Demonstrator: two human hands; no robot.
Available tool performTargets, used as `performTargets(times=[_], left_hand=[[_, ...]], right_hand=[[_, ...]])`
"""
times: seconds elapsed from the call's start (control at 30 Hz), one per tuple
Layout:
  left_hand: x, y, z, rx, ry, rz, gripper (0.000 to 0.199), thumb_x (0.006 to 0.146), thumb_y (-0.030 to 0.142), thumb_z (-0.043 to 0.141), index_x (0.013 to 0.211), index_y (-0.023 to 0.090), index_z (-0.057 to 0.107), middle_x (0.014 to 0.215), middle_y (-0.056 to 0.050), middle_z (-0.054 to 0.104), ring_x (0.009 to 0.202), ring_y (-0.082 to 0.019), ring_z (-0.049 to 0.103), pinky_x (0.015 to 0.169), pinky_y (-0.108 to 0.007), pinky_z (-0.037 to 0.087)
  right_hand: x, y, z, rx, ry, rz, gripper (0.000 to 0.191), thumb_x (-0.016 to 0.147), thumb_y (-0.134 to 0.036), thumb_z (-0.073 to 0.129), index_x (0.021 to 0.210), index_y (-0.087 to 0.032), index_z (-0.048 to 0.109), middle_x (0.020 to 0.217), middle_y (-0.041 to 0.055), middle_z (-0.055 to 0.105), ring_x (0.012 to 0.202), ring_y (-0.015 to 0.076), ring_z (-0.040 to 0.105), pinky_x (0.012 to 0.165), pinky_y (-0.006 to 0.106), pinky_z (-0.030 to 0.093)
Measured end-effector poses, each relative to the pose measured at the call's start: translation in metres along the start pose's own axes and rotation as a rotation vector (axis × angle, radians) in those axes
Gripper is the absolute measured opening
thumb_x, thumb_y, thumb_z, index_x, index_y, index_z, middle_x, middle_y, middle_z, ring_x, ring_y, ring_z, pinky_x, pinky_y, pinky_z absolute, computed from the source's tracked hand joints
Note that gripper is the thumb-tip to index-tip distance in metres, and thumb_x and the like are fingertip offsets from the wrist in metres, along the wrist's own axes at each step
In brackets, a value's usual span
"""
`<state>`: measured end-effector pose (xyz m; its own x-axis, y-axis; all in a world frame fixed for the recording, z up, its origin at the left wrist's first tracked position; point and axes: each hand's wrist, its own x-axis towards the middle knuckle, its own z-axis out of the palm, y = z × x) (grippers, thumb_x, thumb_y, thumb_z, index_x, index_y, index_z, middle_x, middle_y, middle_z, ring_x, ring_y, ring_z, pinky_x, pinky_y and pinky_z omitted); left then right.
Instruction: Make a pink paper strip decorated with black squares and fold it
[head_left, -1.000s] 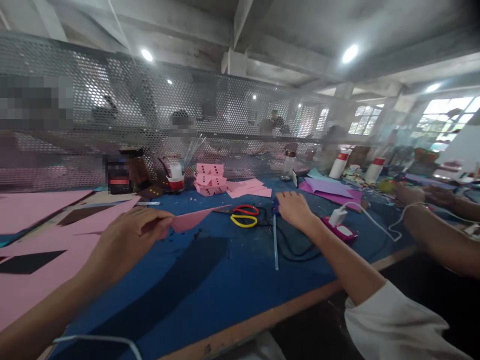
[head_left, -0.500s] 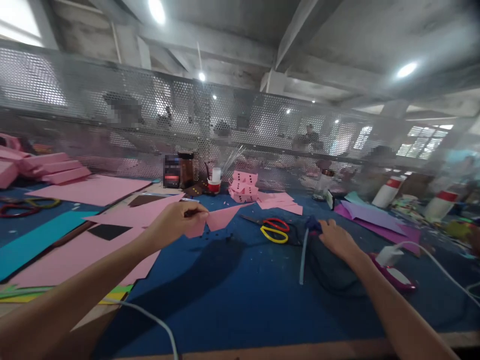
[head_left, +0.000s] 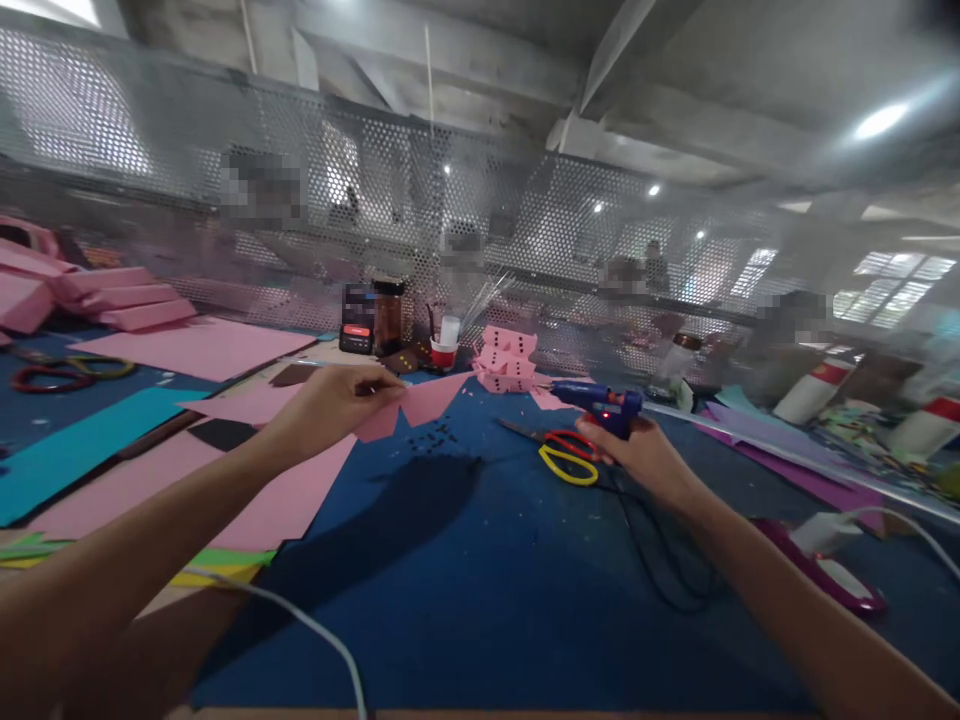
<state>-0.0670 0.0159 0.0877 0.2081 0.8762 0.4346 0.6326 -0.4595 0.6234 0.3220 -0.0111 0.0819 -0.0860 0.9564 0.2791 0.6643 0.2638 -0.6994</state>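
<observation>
On my feed, I had the left hand (head_left: 337, 405) pinched shut, thumb against fingers, on a notched pink paper piece (head_left: 436, 402), which was held raised over the left-middle part of the blue surface (head_left: 480, 600), its tip pointing right. My right hand (head_left: 641, 455) was wrapped around the grip of a blue glue gun (head_left: 600, 400), nozzle to the left, with a clear stick (head_left: 697, 418) trailing out behind it to the right. A gap lay between nozzle and paper. I saw scissors (head_left: 541, 438) just on the near side of the gun, dotted pink folded pieces (head_left: 506, 360) at the far side, and pink sheets (head_left: 135, 485) at left.
</observation>
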Motion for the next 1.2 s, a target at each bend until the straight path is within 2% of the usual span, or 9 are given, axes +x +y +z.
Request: performTargets(times=[0.1, 0.2, 0.33, 0.37, 0.57, 0.7, 0.83, 1.0, 1.2], left_hand=[[0.001, -0.013, -0.009, -0.014, 0.011, -0.012, 0.034, 0.084, 0.047, 0.059, 0.092, 0.018, 0.074, 0.088, -0.004, 0.075, 0.086, -0.022, 0.065, 0.073, -0.028, 0.048], [0.000, -0.021, -0.012, 0.026, -0.004, -0.051, 0.032, 0.084, 0.047, 0.059, 0.089, 0.019, 0.074, 0.090, -0.003, 0.075, 0.085, -0.022, 0.065, 0.074, -0.028, 0.047], [-0.008, -0.021, -0.004, -0.005, -0.093, -0.086, 0.032, 0.085, 0.048, 0.058, 0.087, 0.020, 0.073, 0.087, -0.002, 0.074, 0.081, -0.020, 0.065, 0.071, -0.027, 0.047], [-0.010, -0.020, 0.000, -0.028, -0.113, -0.109, 0.032, 0.085, 0.048, 0.057, 0.088, 0.020, 0.073, 0.085, -0.002, 0.073, 0.079, -0.020, 0.064, 0.070, -0.027, 0.047], [-0.021, -0.007, 0.020, -0.108, -0.152, -0.137, 0.028, 0.084, 0.044, 0.059, 0.085, 0.019, 0.072, 0.072, 0.000, 0.068, 0.069, -0.016, 0.060, 0.059, -0.022, 0.042], [-0.023, -0.007, 0.028, -0.120, -0.184, -0.125, 0.029, 0.085, 0.045, 0.059, 0.085, 0.019, 0.072, 0.073, 0.000, 0.068, 0.069, -0.015, 0.059, 0.060, -0.022, 0.042], [-0.028, -0.006, 0.032, -0.121, -0.200, -0.122, 0.029, 0.085, 0.044, 0.057, 0.088, 0.020, 0.073, 0.077, 0.000, 0.069, 0.073, -0.017, 0.060, 0.062, -0.023, 0.043], [-0.034, 0.001, 0.035, -0.073, -0.171, -0.170, 0.028, 0.086, 0.042, 0.055, 0.088, 0.020, 0.073, 0.074, 0.000, 0.068, 0.069, -0.016, 0.059, 0.058, -0.023, 0.041], [-0.034, 0.002, 0.036, -0.079, -0.171, -0.174, 0.028, 0.086, 0.041, 0.055, 0.088, 0.019, 0.072, 0.076, -0.001, 0.070, 0.069, -0.017, 0.060, 0.058, -0.023, 0.043]], right_hand=[[0.002, -0.027, 0.031, 0.126, -0.171, 0.010, 0.034, 0.082, -0.048, 0.066, 0.094, -0.016, 0.069, 0.068, 0.0013, 0.065, 0.054, 0.0135, 0.056, 0.052, 0.026, 0.046], [0.001, -0.036, 0.058, 0.198, -0.288, -0.046, 0.032, 0.083, -0.045, 0.067, 0.101, -0.019, 0.069, 0.084, 0.0032, 0.069, 0.061, 0.0126, 0.058, 0.055, 0.025, 0.047], [-0.011, -0.028, 0.083, 0.239, -0.182, -0.005, 0.031, 0.083, -0.047, 0.067, 0.098, -0.019, 0.068, 0.082, 0.0030, 0.068, 0.066, 0.0146, 0.060, 0.060, 0.026, 0.049], [-0.015, -0.024, 0.086, 0.252, -0.196, -0.009, 0.032, 0.082, -0.047, 0.069, 0.099, -0.020, 0.068, 0.085, 0.0033, 0.069, 0.070, 0.0155, 0.061, 0.063, 0.026, 0.050], [-0.030, -0.023, 0.085, 0.281, -0.286, -0.044, 0.032, 0.086, -0.048, 0.065, 0.103, -0.021, 0.066, 0.077, 0.0004, 0.064, 0.062, 0.0138, 0.058, 0.054, 0.025, 0.046], [-0.034, -0.040, 0.083, 0.217, -0.236, -0.193, 0.023, 0.089, -0.042, 0.064, 0.093, -0.020, 0.064, 0.082, 0.0016, 0.063, 0.071, 0.0145, 0.059, 0.063, 0.026, 0.046], [-0.039, -0.047, 0.089, 0.202, -0.201, -0.343, 0.017, 0.091, -0.037, 0.062, 0.094, -0.020, 0.061, 0.093, 0.0032, 0.062, 0.082, 0.0155, 0.058, 0.070, 0.026, 0.045], [-0.042, -0.040, 0.096, 0.172, -0.272, -0.357, 0.018, 0.090, -0.037, 0.062, 0.096, -0.021, 0.058, 0.094, 0.0033, 0.062, 0.078, 0.0153, 0.057, 0.066, 0.025, 0.043], [-0.040, -0.035, 0.099, 0.136, -0.219, -0.362, 0.016, 0.090, -0.036, 0.062, 0.094, -0.021, 0.058, 0.088, 0.0019, 0.061, 0.072, 0.0146, 0.055, 0.066, 0.025, 0.042]])
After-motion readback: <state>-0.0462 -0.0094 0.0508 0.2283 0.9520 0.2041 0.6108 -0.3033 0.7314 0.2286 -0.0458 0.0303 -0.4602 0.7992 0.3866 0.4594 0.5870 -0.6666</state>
